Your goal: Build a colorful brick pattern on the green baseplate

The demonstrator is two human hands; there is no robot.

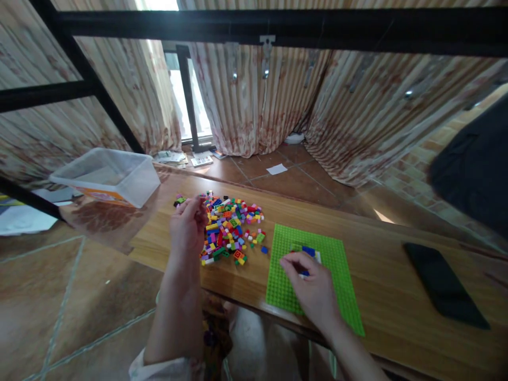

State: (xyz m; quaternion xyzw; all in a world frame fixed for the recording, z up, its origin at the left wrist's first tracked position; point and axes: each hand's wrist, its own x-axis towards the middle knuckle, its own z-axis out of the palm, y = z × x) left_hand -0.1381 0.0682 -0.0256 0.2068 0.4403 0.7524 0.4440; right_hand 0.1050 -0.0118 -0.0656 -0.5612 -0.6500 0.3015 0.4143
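Observation:
A heap of small coloured bricks (232, 227) lies on the wooden table (381, 264). My left hand (188, 225) rests at the heap's left edge, fingers curled over the bricks; what they hold is hidden. To the right lies a green baseplate (341, 286) with a few bricks, blue and white among them (307, 251), stuck near its middle. My right hand (311, 286) lies on the plate, fingers bent and pressing on a blue brick just below that cluster.
A clear plastic tub (109, 175) stands at the table's far left corner. A black phone (442, 283) lies flat at the right. Black metal bars (278, 29) cross overhead, with curtains and a tiled floor behind. A dark object (476, 164) sits at the right edge.

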